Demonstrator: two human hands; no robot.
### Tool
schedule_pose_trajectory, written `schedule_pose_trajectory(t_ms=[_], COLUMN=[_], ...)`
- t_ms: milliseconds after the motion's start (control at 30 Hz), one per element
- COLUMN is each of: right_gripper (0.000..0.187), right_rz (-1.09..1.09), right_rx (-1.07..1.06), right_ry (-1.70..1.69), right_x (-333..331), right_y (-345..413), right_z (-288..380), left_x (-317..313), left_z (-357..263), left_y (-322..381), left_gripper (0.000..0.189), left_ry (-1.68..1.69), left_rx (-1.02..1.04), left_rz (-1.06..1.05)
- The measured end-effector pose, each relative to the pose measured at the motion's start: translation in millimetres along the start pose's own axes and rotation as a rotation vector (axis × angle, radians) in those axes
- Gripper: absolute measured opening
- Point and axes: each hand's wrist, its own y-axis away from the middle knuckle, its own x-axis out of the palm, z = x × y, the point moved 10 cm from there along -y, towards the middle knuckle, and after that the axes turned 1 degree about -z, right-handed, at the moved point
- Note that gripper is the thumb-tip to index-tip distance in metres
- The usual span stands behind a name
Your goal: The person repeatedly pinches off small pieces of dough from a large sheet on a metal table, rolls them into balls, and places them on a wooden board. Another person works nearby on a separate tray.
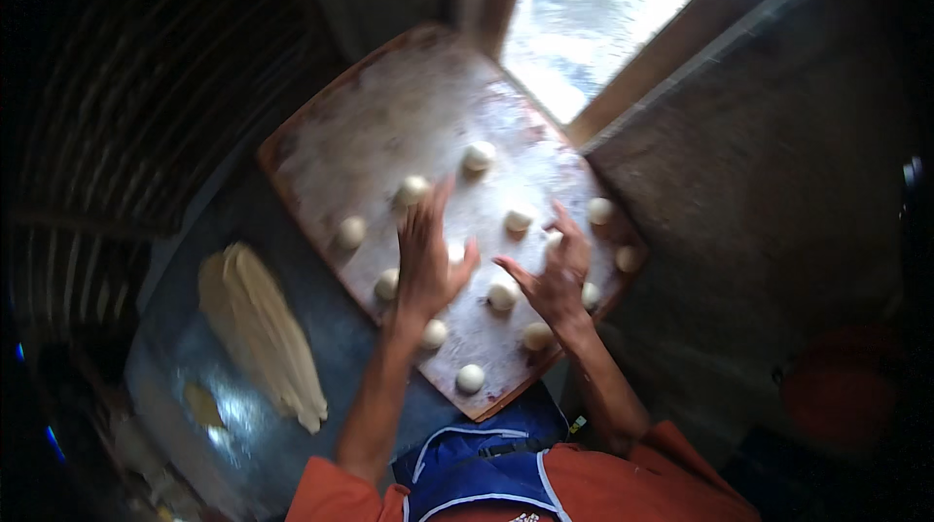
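Observation:
Several pale dough balls lie spaced apart on a floured wooden board (408, 95). My left hand (430, 252) is over the board's middle, fingers extended, beside one dough ball (414, 190) and partly covering another (456, 253) near its thumb. To its right, my right hand (558, 266) has thumb and fingers spread, partly hiding a dough ball (554, 238) behind its fingers. A further ball (503, 293) sits just below the right thumb. Whether either palm touches dough cannot be told. On the dark tabletop to the left rests a long, folded piece of dough (263, 332).
The board lies on a dark, shiny tabletop (343, 369). A small yellowish piece (203, 405) is near the long dough. Slatted racks (168, 84) stand at the left. Beyond the board are a bright opening (584, 18) and a wall (759, 157). A reddish round object (839, 383) is at the right.

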Motion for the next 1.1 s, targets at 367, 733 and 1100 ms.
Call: schedule_pose_trajectory(t_ms=[367,733,1100], right_gripper=[0.077,0.049,0.011], right_rz=[0.652,1.597,1.28], right_rx=[-0.133,0.537,-0.457], right_ry=[-0.827,-1.12,-0.397], right_x=[39.9,173.3,11.3], right_y=[143.4,273.6,288.2], right_z=[195.9,339.5,345.7], left_x=[-210.4,-236.5,-98.6], left_z=[59.4,-28.1,80.9], left_y=[367.4,388.2,365.8], left_gripper=[0.061,0.044,0.028], left_ry=[-0.618,0.208,2.339], left_rx=[-0.92,-0.92,-1.364], left_rz=[-0.509,-0.161,-0.345])
